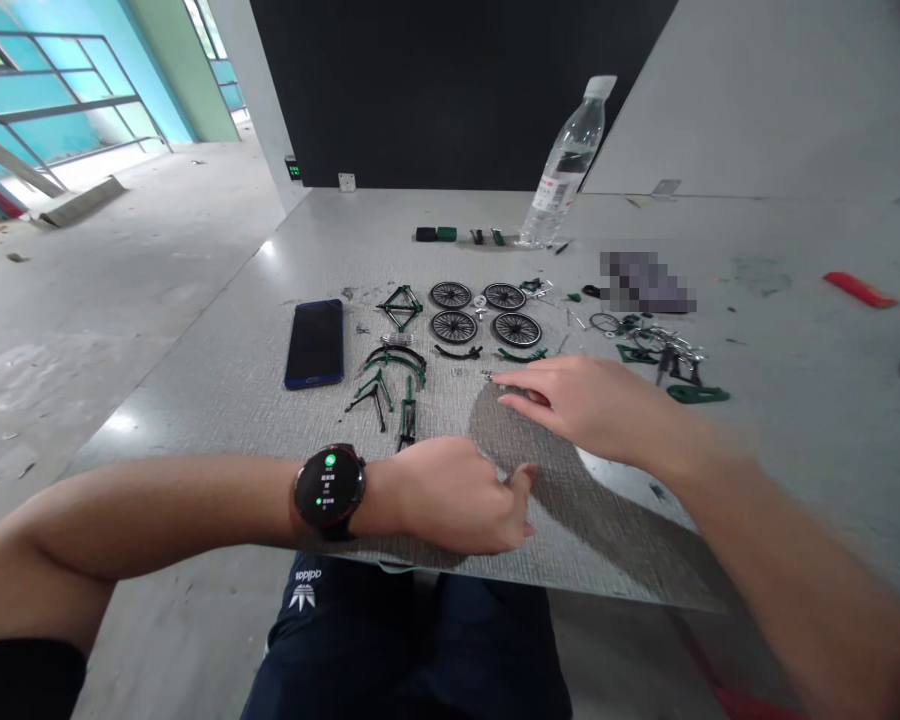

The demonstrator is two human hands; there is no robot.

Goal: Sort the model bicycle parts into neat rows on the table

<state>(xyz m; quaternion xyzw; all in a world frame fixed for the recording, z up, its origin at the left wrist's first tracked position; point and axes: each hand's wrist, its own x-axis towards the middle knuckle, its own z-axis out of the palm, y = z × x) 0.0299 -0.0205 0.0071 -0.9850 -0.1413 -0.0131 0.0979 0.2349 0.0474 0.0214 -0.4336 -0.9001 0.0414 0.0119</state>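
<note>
My right hand point(570, 400) reaches over the table from the right. Its index finger is stretched out, with the thumb apart below it, and the fingertip touches small metal parts point(487, 376) on the table. Near the front edge rests my left hand point(457, 495), curled with its palm side down; what its fingers hold, if anything, is hidden. Ahead lie several spoked miniature wheels point(517, 330), a dark green bicycle frame point(400, 308) and curved mudguards point(396, 360). A small fork point(408, 405) lies just beyond my left wrist, its lower end partly covered, beside thin forked stays point(375, 398).
A phone point(315, 345) lies at the left. Farther back are a tilted-looking water bottle point(562, 180) and green and black blocks point(436, 234). On the right are a heap of small parts point(664, 350), a blurred-out purple item point(649, 282) and a red object point(860, 289).
</note>
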